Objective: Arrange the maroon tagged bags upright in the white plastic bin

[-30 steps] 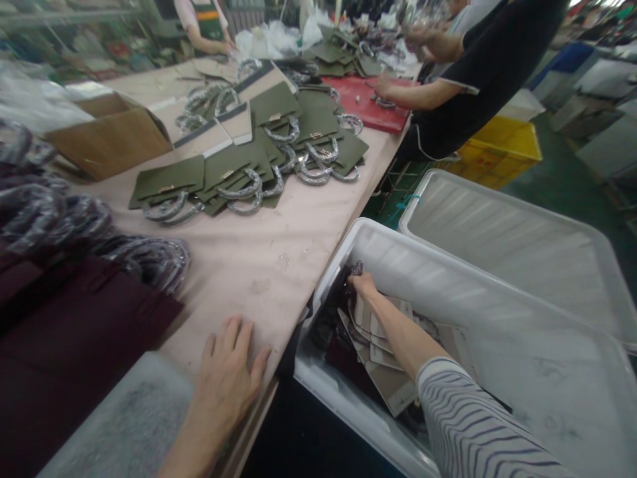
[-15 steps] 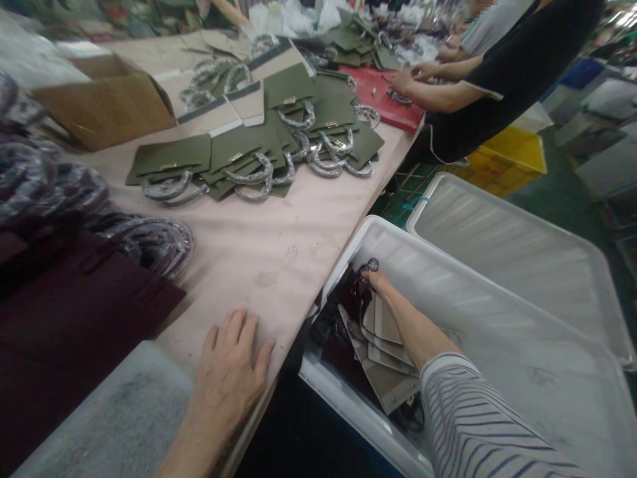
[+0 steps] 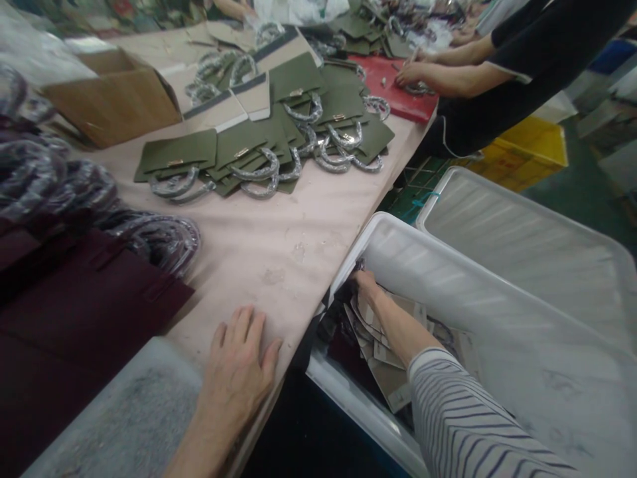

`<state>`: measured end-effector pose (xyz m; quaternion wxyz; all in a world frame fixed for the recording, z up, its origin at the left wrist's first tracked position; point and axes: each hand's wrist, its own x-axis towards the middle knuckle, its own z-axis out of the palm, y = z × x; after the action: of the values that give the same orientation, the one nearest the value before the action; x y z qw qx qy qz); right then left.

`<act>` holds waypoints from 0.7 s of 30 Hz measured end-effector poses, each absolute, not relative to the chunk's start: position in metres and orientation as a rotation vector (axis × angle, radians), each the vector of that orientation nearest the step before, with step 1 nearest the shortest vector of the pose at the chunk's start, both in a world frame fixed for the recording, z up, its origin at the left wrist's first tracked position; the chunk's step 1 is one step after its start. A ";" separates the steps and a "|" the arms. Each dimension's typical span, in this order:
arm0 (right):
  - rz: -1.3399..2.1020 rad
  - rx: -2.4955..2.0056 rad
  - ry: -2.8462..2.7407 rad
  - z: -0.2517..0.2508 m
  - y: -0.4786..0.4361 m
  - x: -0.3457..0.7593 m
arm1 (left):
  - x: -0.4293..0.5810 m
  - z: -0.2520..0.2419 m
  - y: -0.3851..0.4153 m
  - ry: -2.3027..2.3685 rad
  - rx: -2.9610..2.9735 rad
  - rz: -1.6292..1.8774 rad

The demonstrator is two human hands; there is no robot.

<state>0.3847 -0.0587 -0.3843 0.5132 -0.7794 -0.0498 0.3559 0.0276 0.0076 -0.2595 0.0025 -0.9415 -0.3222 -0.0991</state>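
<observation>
My left hand [image 3: 240, 358] lies flat on the pale table covering [image 3: 279, 245], fingers stretched out and nothing held. Inside the white plastic bin [image 3: 428, 255], my right hand [image 3: 367, 284] is closed on a plastic-wrapped bag handle [image 3: 359, 265] by the bin's left wall. Most of that handle is hidden by the hand and the bin edge. Below the wrist, beige bag panels [image 3: 385, 365] with dark handles lie stacked in the bin. Dark burgundy panels [image 3: 348, 362] show beside them.
Olive bag panels [image 3: 249, 156] with wrapped handles spread across the table. A burgundy stack [image 3: 84, 299] stands at left, behind a translucent block [image 3: 144, 405]. A cardboard box [image 3: 114, 106] sits farther back. A co-worker's hands [image 3: 415, 72] are over a red board [image 3: 393, 93]. Another white bin [image 3: 527, 245] stands at right.
My right hand has moved slightly left and lower against the bin wall, and the wrapped handle shows less. The beige panels beneath have shifted. My left hand stays on the table.
</observation>
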 end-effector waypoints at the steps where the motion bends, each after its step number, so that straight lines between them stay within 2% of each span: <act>1: 0.846 -1.860 -0.099 -0.377 -0.066 0.386 | 0.028 -0.258 0.007 -1.016 -2.954 -0.303; 6: 0.752 -1.789 -0.033 -0.309 -0.133 0.406 | 0.029 -0.251 0.003 -1.036 -2.948 -0.276; 13: 0.632 -1.668 -0.173 -0.154 -0.241 0.422 | 0.028 -0.248 -0.002 -0.969 -2.957 -0.276; 21: 0.456 -1.605 -0.416 -0.014 -0.267 0.377 | 0.018 -0.247 -0.006 -0.937 -3.014 -0.375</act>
<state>0.3770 -0.2674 -0.0143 0.6527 -0.7070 -0.1834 0.2010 0.0178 -0.0061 -0.2471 -0.0187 -0.9480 -0.2948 -0.1181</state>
